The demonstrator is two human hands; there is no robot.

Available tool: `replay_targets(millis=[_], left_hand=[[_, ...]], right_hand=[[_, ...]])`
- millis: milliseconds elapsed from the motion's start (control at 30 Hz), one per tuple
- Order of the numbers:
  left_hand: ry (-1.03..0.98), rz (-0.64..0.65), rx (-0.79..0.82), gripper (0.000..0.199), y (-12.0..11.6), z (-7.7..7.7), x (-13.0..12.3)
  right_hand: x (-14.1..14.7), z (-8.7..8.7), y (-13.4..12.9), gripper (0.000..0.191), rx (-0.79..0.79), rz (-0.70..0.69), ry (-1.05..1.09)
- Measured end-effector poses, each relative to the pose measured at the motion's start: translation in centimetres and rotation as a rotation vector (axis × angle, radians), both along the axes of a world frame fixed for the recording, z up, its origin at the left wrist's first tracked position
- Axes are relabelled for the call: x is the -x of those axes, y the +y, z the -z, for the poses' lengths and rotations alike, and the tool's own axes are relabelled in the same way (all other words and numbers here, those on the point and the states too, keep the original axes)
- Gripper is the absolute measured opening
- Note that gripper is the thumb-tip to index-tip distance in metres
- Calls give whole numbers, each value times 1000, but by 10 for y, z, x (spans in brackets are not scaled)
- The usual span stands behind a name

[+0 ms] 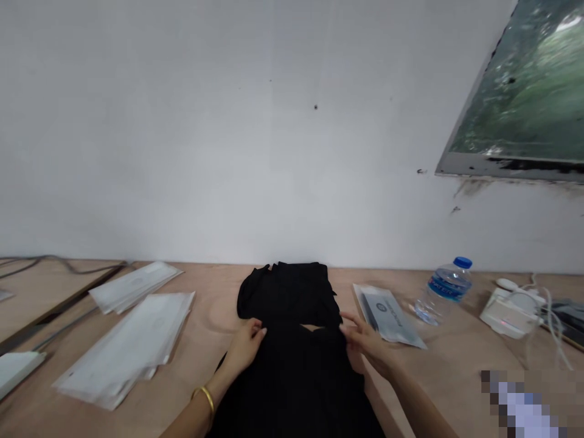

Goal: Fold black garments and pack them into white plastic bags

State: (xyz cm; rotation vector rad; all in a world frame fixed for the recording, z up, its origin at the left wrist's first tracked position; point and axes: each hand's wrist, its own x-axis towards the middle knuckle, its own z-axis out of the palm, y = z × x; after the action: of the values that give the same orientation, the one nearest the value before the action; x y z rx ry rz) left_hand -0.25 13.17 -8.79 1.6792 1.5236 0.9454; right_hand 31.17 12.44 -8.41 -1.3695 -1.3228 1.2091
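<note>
A black garment [296,383] lies flat on the table in front of me, running down past the bottom of the view. My left hand [249,344] pinches its upper left edge between curled fingers and thumb. At the upper right edge, my right hand [365,340] has thumb and fingertips on the fabric. More black fabric [285,292] lies bunched against the wall just beyond. A small gap between the two parts shows the tabletop; whether they are one piece I cannot tell. A packaged item in a printed clear pouch [390,316] rests right of my right hand.
Stacks of translucent white bags [132,347] lie on the left of the table [210,286]. To the right stand a tilted-looking water bottle [444,289] and a white charger [513,310] with cables. A white wall [228,152] closes off the back.
</note>
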Motion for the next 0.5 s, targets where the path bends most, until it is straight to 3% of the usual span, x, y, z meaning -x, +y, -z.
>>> replay_targets(millis=[67,167,267,367,500], left_hand=[[-4,-6,27,11,7,1,1],[-14,10,46,6,8,2,2],[-15,-5,42,5,6,3,2],[-19,-29,40,6,6,4,1],[-34,-58,62,10,6,5,1]], right_hand=[[1,-2,4,46,-20,-40,-38],[5,-7,15,29,-79,-13,-105],[9,-12,24,32,-125,6,-129],[11,-15,26,28,-110,-101,-114],[11,-12,25,35,-72,-183,-122]])
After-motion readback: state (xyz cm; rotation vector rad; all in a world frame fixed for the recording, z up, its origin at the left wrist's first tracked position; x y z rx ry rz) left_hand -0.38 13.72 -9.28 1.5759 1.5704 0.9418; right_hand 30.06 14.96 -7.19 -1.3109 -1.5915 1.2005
